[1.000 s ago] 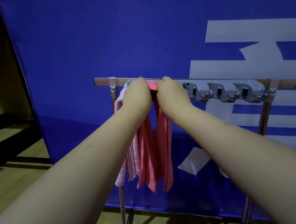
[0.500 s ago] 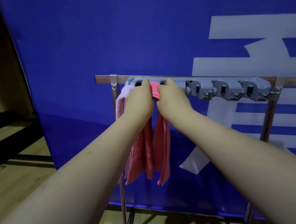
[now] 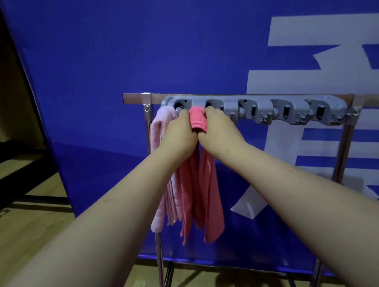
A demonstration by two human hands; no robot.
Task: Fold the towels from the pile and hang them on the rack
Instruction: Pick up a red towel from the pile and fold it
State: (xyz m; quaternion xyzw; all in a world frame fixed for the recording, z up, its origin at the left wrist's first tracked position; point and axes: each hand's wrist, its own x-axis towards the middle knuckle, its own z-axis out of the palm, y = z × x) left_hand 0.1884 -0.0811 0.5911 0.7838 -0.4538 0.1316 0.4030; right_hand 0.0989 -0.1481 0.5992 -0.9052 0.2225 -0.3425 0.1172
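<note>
Towel position: the coral towel (image 3: 210, 188) is folded into a narrow strip. Its bunched top is held at the lower edge of the grey clip holder (image 3: 275, 110), between the first two slots, and its tails hang free. Left hand (image 3: 179, 136) and right hand (image 3: 221, 129) meet knuckle to knuckle. Each grip is closed on the bunched fold, which keeps the fabric compact enough for a slot. Probable step in hand: seating the fold in a clip. A pale pink towel (image 3: 161, 132) hangs from the holder's left end, just beside the left hand. The holder runs along the top rail of the metal rack (image 3: 134, 98), which stands on a wooden floor (image 3: 14, 226) before a blue banner (image 3: 146, 40).
</note>
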